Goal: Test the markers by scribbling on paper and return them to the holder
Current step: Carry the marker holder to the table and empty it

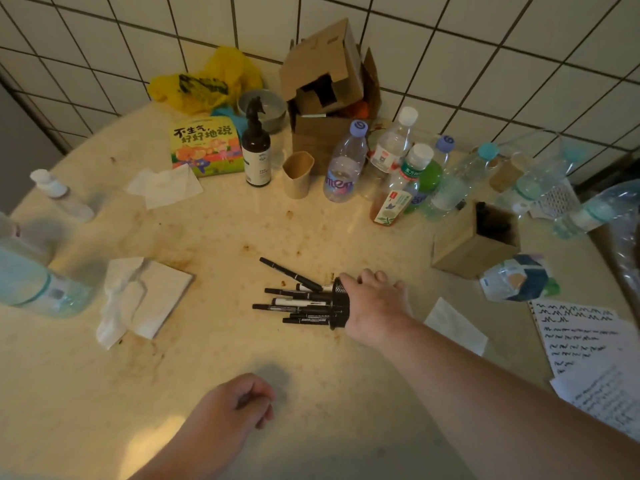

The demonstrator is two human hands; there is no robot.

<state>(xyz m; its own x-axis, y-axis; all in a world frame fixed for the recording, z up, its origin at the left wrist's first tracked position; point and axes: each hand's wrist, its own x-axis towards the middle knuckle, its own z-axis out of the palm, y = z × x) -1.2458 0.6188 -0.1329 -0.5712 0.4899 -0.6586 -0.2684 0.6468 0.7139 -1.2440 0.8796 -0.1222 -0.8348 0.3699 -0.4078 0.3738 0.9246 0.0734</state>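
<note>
The black wire-mesh pen holder (337,303) lies tipped on its side near the middle of the stained cream table (207,358), its mouth facing the person's left, and the right hand (375,303) grips it from the closed end, fingers (367,276) curled over its upper wall. The black markers with white labels (298,304) spill out of that mouth, long axes running roughly left to right, tips pointing away from the right hand; about six lie in the bundle, though they overlap too much for a firm count, and one further black marker (289,273) lies slanted just above them, clear of the mouth. The left hand (239,405) hovers near the table's near edge with fingers loosely curled and holding nothing; it is farther from the markers than the right hand but on their open side. The white scribbled paper sheets (585,341) lie well apart at the right edge, at least two. To my judgement, picking out one marker falls to the left hand.
</note>
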